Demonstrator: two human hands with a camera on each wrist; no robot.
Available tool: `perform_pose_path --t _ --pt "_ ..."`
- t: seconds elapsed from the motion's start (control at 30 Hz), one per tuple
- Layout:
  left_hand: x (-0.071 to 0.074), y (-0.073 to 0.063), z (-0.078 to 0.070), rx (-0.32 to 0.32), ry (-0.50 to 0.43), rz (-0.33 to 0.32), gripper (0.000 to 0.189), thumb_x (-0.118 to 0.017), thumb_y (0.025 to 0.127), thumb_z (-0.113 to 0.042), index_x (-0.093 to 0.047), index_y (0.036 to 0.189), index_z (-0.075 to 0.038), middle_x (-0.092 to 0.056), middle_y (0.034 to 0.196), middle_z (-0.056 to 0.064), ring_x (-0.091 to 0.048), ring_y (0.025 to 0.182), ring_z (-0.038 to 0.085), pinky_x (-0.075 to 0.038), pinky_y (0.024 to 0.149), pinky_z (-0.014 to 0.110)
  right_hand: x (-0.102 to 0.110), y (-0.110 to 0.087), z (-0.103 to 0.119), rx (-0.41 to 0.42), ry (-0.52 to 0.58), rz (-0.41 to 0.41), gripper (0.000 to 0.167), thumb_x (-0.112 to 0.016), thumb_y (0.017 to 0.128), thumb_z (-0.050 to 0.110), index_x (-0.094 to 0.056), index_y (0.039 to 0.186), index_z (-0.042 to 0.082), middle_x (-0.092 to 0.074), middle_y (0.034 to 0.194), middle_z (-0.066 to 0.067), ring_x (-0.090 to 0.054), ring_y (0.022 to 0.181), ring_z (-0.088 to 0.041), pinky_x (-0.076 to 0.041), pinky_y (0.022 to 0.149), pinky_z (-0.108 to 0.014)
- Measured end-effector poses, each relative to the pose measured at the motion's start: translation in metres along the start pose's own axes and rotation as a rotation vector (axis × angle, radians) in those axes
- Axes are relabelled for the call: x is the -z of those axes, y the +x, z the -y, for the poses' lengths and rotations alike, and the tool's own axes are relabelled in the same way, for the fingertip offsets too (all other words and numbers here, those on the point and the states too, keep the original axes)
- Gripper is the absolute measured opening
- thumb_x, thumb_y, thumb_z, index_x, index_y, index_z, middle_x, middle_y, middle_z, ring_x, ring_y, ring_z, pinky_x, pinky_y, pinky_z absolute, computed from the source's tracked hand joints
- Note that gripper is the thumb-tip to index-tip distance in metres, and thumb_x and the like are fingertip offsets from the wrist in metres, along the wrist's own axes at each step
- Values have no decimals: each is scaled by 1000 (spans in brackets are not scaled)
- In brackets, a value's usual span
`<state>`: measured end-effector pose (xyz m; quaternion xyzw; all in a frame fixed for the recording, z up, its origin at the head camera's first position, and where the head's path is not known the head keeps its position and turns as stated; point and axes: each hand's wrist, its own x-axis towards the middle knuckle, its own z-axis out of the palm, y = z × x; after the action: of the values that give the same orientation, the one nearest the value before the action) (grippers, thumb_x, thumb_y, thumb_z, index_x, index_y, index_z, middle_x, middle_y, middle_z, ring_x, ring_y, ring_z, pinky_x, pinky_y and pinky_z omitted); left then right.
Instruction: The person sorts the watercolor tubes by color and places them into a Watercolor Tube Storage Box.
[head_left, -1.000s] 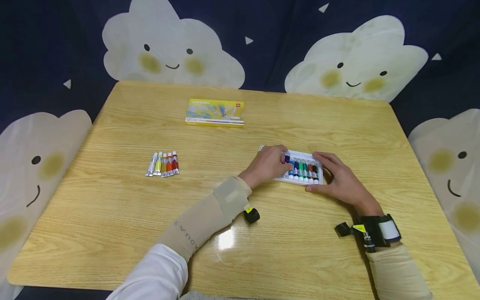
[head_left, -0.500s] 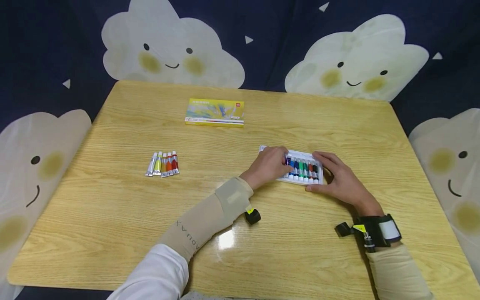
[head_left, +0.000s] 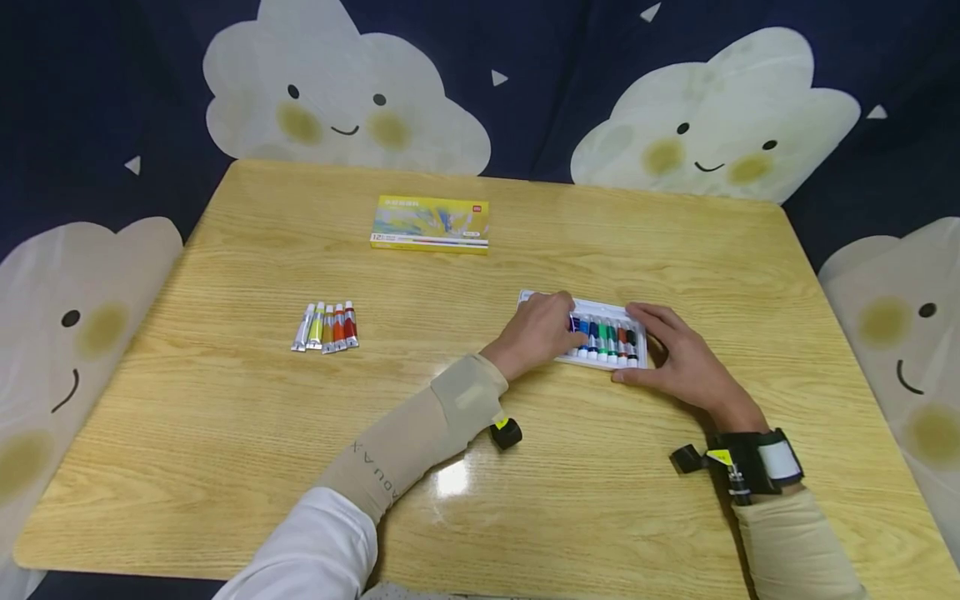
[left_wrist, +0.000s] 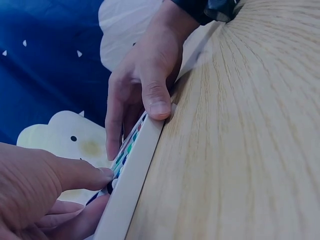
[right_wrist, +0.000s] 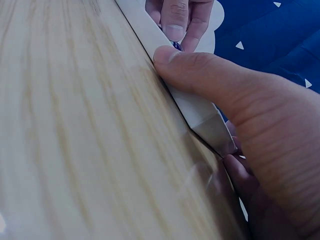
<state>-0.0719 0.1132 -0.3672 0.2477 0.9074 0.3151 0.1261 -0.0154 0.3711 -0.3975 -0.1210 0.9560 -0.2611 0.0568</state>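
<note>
A white plastic tray [head_left: 534,293] lies flat on the table, right of the middle, with a row of small paint tubes [head_left: 602,340] in blue, green, brown and black. My left hand [head_left: 536,329] reaches over the tray's left part, thumb and fingers pinching a purple paint tube [right_wrist: 176,46] at the row's left end. The back of this hand hides the tray's left side in the head view. At the other end my right hand [head_left: 678,362] grips the tray, its thumb [right_wrist: 187,70] on the near wall and fingers at the far corner.
Several loose paint tubes [head_left: 327,327], silver to yellow, orange and red, lie side by side on the left of the wooden table [head_left: 225,467]. A yellow paint box [head_left: 430,225] lies farther back. Behind the table hangs a dark blue cloth [head_left: 532,92] with clouds.
My left hand has shifted very slightly over the tray, its fingers staying at the purple tube. My right hand and the tray have kept their places.
</note>
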Motion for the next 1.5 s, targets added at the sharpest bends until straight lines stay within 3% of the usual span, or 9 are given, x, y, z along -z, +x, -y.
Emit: perform_pose_path --t 0.43,0.8,1.13,1.37,1.5 --pt "1 0 -1 2 19 -7 28 -76 95 -31 -60 88 -9 -49 69 -1 -41 55 8 -31 47 19 3 -1 4 11 -12 -1 104 -90 78 47 -37 161 16 -37 164 -14 -40 147 -45 -38 110 -68" --pt "-3 -1 -2 -18 24 -9 30 -76 94 -34 -63 94 -7 -56 73 0 -44 58 8 -32 49 18 1 -1 2 5 -4 -7 104 -90 77 46 -37 161 16 -37 164 -13 -40 147 -44 -37 110 -68" --pt "2 -1 -2 -43 3 8 27 -69 100 -22 -58 78 -11 -40 62 -4 -35 54 8 -28 49 20 0 -1 1 -4 0 -9 104 -90 77 47 -37 161 18 -37 164 -12 -39 148 -43 -36 112 -66" --pt "2 -2 -2 -44 17 18 14 -68 99 -17 -66 89 -9 -49 68 -2 -41 58 10 -30 50 19 0 0 1 -13 -5 -9 105 -91 76 47 -37 161 17 -37 164 -12 -38 148 -43 -36 113 -67" --pt "1 -2 -1 -38 3 14 14 -68 99 -17 -71 104 -4 -51 70 -2 -43 60 10 -31 52 19 -1 0 1 -19 -3 -7 105 -90 76 47 -37 161 18 -37 164 -12 -38 149 -42 -35 114 -66"
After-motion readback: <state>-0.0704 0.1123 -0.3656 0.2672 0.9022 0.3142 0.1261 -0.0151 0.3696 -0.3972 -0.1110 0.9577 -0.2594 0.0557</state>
